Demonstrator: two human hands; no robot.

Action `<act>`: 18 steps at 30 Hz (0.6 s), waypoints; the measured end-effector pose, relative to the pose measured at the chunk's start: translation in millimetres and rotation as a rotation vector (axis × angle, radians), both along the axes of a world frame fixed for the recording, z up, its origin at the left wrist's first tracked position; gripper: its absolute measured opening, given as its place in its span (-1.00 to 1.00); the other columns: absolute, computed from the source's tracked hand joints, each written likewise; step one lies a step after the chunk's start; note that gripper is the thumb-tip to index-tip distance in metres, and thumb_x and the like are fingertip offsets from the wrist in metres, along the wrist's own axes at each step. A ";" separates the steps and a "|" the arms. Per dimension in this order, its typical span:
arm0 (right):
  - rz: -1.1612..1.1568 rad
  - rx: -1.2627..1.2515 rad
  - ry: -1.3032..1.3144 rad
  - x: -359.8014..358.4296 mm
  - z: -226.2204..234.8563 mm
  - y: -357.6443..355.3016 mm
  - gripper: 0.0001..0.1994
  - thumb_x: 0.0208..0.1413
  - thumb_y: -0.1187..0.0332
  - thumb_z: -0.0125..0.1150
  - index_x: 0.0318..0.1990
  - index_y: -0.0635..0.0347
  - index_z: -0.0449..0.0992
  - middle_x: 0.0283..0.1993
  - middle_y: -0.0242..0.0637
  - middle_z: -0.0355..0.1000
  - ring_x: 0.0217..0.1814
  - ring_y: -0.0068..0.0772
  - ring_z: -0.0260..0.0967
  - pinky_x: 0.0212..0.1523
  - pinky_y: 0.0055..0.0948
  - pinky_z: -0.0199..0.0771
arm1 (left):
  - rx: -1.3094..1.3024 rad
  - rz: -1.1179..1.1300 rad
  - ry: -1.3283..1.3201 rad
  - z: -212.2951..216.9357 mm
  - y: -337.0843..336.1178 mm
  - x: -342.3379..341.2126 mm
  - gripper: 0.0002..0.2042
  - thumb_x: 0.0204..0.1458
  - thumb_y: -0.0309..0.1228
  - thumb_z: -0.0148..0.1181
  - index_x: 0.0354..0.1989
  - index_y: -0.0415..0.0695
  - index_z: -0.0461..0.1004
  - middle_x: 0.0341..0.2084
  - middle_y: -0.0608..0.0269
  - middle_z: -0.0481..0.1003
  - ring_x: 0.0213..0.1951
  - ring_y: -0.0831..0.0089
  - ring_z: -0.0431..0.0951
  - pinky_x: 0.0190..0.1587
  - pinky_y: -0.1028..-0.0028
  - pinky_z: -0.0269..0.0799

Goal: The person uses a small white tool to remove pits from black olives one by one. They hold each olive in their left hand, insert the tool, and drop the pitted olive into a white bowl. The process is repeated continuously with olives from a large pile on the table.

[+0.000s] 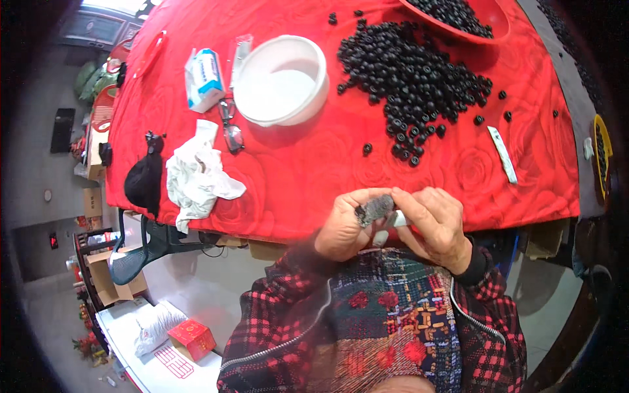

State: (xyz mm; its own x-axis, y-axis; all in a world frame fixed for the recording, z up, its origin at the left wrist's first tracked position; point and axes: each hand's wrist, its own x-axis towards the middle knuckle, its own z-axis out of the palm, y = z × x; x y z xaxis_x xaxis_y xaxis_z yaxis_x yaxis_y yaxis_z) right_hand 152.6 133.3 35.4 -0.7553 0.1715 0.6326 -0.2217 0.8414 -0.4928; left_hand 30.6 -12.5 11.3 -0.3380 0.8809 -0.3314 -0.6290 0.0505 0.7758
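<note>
Close to my body, at the table's near edge, both my hands meet over a small dark grey, rough-looking piece (376, 209). My left hand (342, 226) is closed round it, thumb and fingers at its side. My right hand (438, 226) comes in from the right with fingers bent and pinched at the piece's right end; whatever lies between those fingertips is hidden. White wraps (397, 219) cover some fingertips between the hands. Beyond them lies a heap of small black rings (413, 78) with holes, a few scattered loose around it.
A red bowl (501, 29) of similar black rings stands at the far right. Left of the heap are a white bowl (318, 98), eyeglasses (232, 136), a blue-white box (206, 82), a crumpled white cloth (196, 173) and a black item (144, 180). A white strip (502, 155) lies right.
</note>
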 end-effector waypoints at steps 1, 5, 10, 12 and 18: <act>-0.003 0.003 -0.003 1.6 1.6 -1.0 -0.50 -0.24 0.45 0.33 -0.02 0.35 0.44 -0.47 -0.33 0.31 -0.54 -0.35 0.28 -0.55 -0.36 0.21 | 0.019 0.043 -0.034 -0.5 2.1 1.7 -0.77 0.14 -0.52 0.11 -0.02 -0.24 0.46 -0.34 0.30 0.52 -0.36 0.58 0.51 -0.43 0.62 0.42; 0.047 0.004 -0.028 4.0 -3.2 -2.2 -0.50 -0.23 0.46 0.32 -0.01 0.33 0.43 -0.47 -0.33 0.31 -0.53 -0.36 0.28 -0.54 -0.36 0.22 | 0.147 0.108 -0.074 28.0 5.0 -27.0 -0.78 0.11 -0.57 0.05 -0.08 -0.27 0.49 -0.30 0.19 0.54 -0.38 0.50 0.55 -0.34 0.61 0.46; 0.000 -0.136 -0.098 13.9 -2.9 0.2 -0.51 -0.27 0.51 0.34 -0.05 0.30 0.44 -0.45 -0.25 0.34 -0.48 -0.23 0.34 -0.51 -0.31 0.29 | -0.132 0.619 1.284 51.6 26.1 -102.1 -0.77 0.05 -0.59 0.05 -0.13 -0.25 0.55 -0.35 0.18 0.58 -0.49 0.52 0.54 -0.48 0.59 0.35; -0.005 -0.166 -0.107 16.3 -1.6 0.5 -0.51 -0.28 0.54 0.34 -0.05 0.30 0.43 -0.44 -0.20 0.36 -0.47 -0.18 0.36 -0.49 -0.28 0.32 | -0.354 0.617 1.540 51.6 26.6 -143.1 -0.82 0.06 -0.46 0.13 -0.21 -0.15 0.60 -0.40 0.14 0.58 -0.44 0.37 0.52 -0.35 0.43 0.42; -0.066 -0.214 -0.090 26.3 -8.4 1.8 -0.53 -0.25 0.55 0.33 -0.06 0.30 0.43 -0.44 -0.20 0.35 -0.49 -0.19 0.34 -0.50 -0.30 0.32 | -0.734 0.447 1.912 25.8 34.4 -193.5 -0.74 -0.10 -0.36 0.19 -0.18 -0.03 0.61 -0.40 0.04 0.56 -0.29 0.08 0.53 -0.19 0.17 0.40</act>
